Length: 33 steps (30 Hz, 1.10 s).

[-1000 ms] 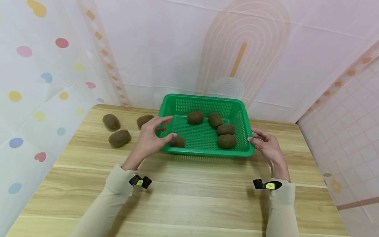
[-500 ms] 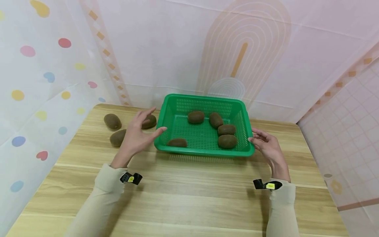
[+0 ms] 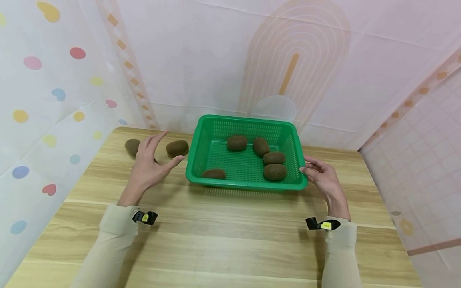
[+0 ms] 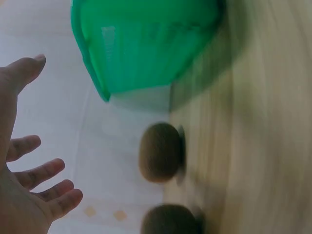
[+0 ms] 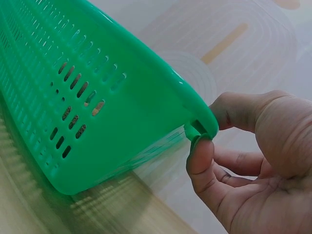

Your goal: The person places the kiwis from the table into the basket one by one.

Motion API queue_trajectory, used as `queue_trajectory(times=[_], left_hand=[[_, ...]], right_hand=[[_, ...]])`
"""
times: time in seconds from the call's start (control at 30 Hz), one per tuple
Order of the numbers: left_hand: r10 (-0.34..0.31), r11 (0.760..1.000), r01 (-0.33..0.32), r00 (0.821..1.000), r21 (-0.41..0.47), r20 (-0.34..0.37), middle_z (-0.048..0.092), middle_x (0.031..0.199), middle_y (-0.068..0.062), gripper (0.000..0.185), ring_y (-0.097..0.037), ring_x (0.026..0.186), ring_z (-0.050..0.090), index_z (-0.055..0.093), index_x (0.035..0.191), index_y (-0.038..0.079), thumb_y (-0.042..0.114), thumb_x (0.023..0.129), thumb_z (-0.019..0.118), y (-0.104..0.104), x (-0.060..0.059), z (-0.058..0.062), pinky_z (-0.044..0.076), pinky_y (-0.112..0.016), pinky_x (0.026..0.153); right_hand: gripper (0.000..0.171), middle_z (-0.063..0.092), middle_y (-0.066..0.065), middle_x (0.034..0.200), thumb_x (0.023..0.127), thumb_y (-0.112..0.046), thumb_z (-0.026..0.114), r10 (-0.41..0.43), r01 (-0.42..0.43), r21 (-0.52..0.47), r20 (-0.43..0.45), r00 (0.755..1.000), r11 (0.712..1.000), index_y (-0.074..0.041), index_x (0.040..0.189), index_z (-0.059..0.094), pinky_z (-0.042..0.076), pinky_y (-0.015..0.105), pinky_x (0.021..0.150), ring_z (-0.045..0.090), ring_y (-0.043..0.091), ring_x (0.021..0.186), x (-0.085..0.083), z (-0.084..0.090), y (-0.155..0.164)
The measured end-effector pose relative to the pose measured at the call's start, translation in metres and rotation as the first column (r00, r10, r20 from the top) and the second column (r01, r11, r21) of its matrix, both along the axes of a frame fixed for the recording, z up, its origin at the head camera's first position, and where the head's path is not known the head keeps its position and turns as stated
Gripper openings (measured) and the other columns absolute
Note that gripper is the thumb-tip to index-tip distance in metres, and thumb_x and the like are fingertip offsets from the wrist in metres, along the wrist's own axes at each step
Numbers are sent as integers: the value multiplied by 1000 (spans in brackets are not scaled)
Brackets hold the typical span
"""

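Note:
A green slotted plastic basket [image 3: 248, 187] stands on the table with several brown kiwifruit inside, one of them a kiwifruit [image 3: 275, 172] at its right front. My right hand [image 3: 322, 180] pinches the basket's right rim between thumb and fingers, plain in the right wrist view. Left of the basket, my left hand [image 3: 145, 168] hovers with fingers spread and holds nothing. Beyond its thumb lies a kiwifruit [image 3: 177, 149] on the table. Another kiwifruit [image 3: 132, 147] is partly covered by the left hand's fingers; a third is almost wholly hidden behind that hand.
The wooden table [image 3: 230, 240] runs back to a patterned cloth wall [image 3: 187, 72], close behind the basket. More cloth hangs along both sides. Each wrist wears a black strap with a small camera.
My left hand has drawn back from over the basket's left end and moved left, above the loose kiwifruit. One kiwifruit lies at the basket's left front. The right hand keeps its grip.

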<state>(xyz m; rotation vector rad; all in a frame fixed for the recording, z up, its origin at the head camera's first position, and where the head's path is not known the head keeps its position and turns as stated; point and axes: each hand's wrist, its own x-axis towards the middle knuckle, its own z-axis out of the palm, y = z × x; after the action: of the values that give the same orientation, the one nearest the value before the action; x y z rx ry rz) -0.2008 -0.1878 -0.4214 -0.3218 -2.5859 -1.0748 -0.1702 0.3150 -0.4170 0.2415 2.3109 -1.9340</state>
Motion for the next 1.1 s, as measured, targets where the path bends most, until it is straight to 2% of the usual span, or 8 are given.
queue_trajectory(times=[0.33, 0.67, 0.8, 1.0, 1.1], left_hand=[[57, 998, -55, 995, -38, 77, 37, 155, -23, 89, -48, 144, 27, 39, 158, 13, 42, 85, 82, -32, 4, -23, 31, -69, 110], [68, 995, -52, 981, -91, 184, 34, 151, -32, 90, -55, 141, 26, 35, 159, 8, 50, 90, 75, -52, 10, -42, 32, -74, 105], [79, 994, -62, 975, -84, 206, 35, 149, -36, 86, -58, 137, 31, 37, 157, 3, 43, 92, 76, -59, 10, -48, 34, -74, 102], [104, 994, -91, 963, -66, 247, 40, 141, -43, 74, -58, 120, 45, 40, 153, -3, 30, 96, 73, -66, 8, -57, 42, -72, 92], [111, 993, -100, 963, -57, 245, 42, 139, -44, 69, -59, 120, 46, 42, 151, -5, 22, 96, 73, -68, 7, -60, 41, -71, 92]], right_hand=[[60, 59, -4, 111, 100, -13, 65, 8, -8, 23, 1, 1000, 1000, -2, 155, 43, 57, 17, 84, 64, 0, 96, -3, -3, -2], [59, 60, -3, 112, 101, -12, 65, 5, -5, 33, 7, 1000, 999, -4, 155, 43, 57, 18, 85, 65, 1, 97, -4, -2, -2], [59, 61, -4, 111, 101, -12, 65, 1, -2, 36, 9, 1000, 999, -4, 155, 43, 57, 18, 85, 66, 1, 96, -4, -1, -2], [58, 61, -4, 110, 101, -11, 64, -3, 3, 32, 9, 1000, 999, -4, 155, 43, 58, 18, 84, 65, 1, 96, -3, -1, 0], [58, 61, -4, 111, 101, -12, 65, -3, 3, 40, 10, 1000, 999, -5, 155, 44, 58, 18, 84, 65, 1, 97, -3, -1, 1]])
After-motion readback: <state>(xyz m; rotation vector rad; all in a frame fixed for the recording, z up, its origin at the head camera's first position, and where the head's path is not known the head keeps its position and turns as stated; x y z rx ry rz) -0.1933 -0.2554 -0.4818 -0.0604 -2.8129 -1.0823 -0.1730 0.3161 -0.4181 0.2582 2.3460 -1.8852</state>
